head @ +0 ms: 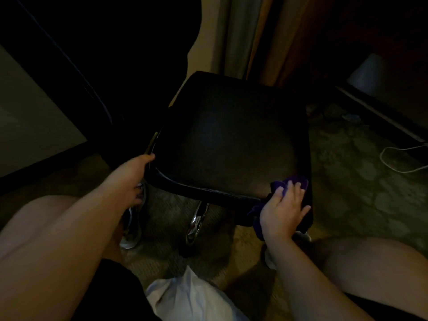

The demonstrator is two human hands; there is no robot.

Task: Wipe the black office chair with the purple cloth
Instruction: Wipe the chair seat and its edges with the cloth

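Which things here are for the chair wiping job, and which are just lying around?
For the job:
black padded office chair
purple cloth, pressed on the seat's front right corner by the right hand
left hand, gripping the seat's left edge

Just lying about:
white cable on the patterned carpet
what looks like a pale lampshade
beige curtain
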